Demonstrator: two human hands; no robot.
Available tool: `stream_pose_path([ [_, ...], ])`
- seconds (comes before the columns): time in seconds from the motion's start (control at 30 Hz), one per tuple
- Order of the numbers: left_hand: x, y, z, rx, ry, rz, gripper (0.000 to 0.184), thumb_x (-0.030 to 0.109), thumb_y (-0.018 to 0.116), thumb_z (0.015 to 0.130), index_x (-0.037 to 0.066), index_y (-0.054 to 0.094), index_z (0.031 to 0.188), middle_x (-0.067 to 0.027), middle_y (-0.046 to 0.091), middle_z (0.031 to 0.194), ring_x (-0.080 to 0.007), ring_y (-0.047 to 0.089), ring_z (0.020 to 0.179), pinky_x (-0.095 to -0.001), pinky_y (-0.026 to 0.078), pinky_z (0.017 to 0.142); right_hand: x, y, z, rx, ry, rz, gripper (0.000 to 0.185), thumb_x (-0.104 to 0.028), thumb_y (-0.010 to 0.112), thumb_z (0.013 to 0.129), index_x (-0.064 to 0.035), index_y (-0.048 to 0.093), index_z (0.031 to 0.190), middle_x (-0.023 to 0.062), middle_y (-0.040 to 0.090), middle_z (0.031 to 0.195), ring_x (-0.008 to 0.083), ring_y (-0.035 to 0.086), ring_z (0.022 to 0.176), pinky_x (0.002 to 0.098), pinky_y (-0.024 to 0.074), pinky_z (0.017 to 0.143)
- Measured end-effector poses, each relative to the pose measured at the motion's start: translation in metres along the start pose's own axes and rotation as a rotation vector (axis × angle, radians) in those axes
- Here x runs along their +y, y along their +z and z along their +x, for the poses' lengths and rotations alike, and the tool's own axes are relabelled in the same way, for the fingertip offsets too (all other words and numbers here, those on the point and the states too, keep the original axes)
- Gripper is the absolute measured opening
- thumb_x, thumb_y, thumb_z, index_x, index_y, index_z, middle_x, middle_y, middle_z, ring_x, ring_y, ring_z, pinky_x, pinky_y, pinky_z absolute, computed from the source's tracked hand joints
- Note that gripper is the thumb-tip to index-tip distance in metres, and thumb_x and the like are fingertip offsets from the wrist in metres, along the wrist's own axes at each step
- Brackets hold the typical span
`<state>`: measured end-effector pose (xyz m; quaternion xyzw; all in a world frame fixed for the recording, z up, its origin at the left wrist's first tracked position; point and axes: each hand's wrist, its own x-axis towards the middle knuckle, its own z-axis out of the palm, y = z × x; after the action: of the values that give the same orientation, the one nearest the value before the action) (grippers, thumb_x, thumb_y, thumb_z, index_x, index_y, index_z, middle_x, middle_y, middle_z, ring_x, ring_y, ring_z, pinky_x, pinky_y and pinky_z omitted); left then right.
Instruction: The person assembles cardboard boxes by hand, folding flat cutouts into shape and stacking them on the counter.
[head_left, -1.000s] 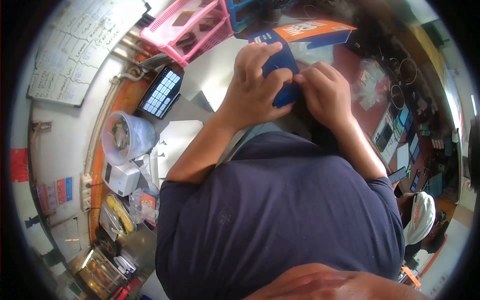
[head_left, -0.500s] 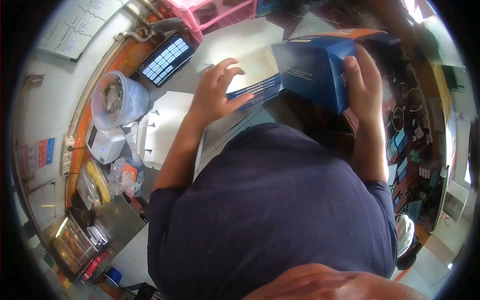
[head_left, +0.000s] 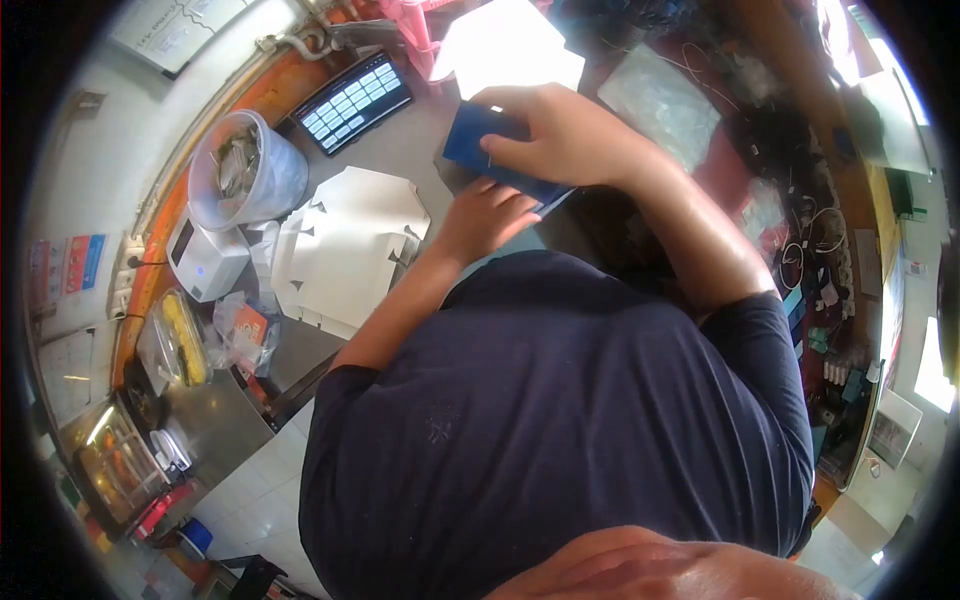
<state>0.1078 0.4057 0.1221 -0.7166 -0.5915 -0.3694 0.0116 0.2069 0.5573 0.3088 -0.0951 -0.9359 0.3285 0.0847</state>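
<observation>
A blue carton [head_left: 467, 138] with a bright white inner panel [head_left: 510, 52] stands at the table's front edge. Across its blue part reaches my right hand [head_left: 560, 137], thumb and fingers closed on the cardboard. Lower and to the left, my left hand [head_left: 488, 218] holds the carton's near side, with some fingertips hidden behind the blue panel. Flat white cardboard pieces [head_left: 345, 245] lie to the left of my left hand.
A tablet [head_left: 355, 103], a clear bucket [head_left: 250, 175] and a white printer [head_left: 205, 262] are on the left. A pink rack [head_left: 418, 35] stands behind. Clear plastic bags [head_left: 660, 105] lie at the right, with cables beyond.
The blue carton has moved left and turned. My right hand has come across to the left with it. My left hand, apart from the blue box before, has closed on its near side.
</observation>
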Motion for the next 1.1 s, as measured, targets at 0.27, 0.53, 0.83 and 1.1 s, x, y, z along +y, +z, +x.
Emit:
stream_pose_path([
  [0.27, -0.012, 0.026, -0.027, 0.009, -0.053, -0.158, 0.03, 0.012, 0.077, 0.086, 0.012, 0.077, 0.117, -0.0098, 0.07, 0.116, -0.0358, 0.066, 0.11, -0.0512, 0.051, 0.097, -0.022, 0.022, -0.004, -0.113, 0.056, -0.213, 0.038, -0.029, 0.072, 0.095, -0.0134, 0.071, 0.13, 0.0211, 0.076, 0.099, 0.0417, 0.073, 0.091, 0.0497, 0.0571, 0.079],
  [0.53, -0.004, 0.02, -0.013, 0.033, -0.117, -0.079, 0.027, 0.014, 0.076, 0.085, 0.015, 0.079, 0.112, -0.0081, 0.073, 0.11, -0.0332, 0.067, 0.11, -0.052, 0.048, 0.095, -0.017, 0.03, -0.007, -0.196, 0.106, -0.312, 0.033, -0.035, 0.068, 0.1, -0.0167, 0.071, 0.128, 0.015, 0.077, 0.098, 0.0391, 0.074, 0.088, 0.0494, 0.0558, 0.078],
  [0.83, 0.001, 0.016, -0.022, 0.131, -0.031, -0.067, 0.018, 0.012, 0.081, 0.082, 0.011, 0.074, 0.098, -0.0052, 0.072, 0.096, -0.0296, 0.069, 0.087, -0.0427, 0.054, 0.074, 0.03, 0.089, -0.023, -0.124, 0.061, -0.654, 0.03, -0.03, 0.065, 0.101, -0.0171, 0.066, 0.128, 0.0034, 0.076, 0.094, 0.0258, 0.077, 0.076, 0.0412, 0.0576, 0.059],
  [1.1, 0.006, 0.009, -0.01, 0.247, 0.115, -0.055, 0.023, 0.011, 0.081, 0.083, 0.009, 0.073, 0.105, -0.0078, 0.074, 0.103, -0.0279, 0.073, 0.1, -0.0372, 0.059, 0.077, 0.05, 0.094, -0.032, -0.137, 0.061, -0.754, 0.026, -0.022, 0.072, 0.089, -0.0151, 0.065, 0.114, 0.0018, 0.073, 0.086, 0.0238, 0.077, 0.072, 0.0387, 0.0582, 0.057],
])
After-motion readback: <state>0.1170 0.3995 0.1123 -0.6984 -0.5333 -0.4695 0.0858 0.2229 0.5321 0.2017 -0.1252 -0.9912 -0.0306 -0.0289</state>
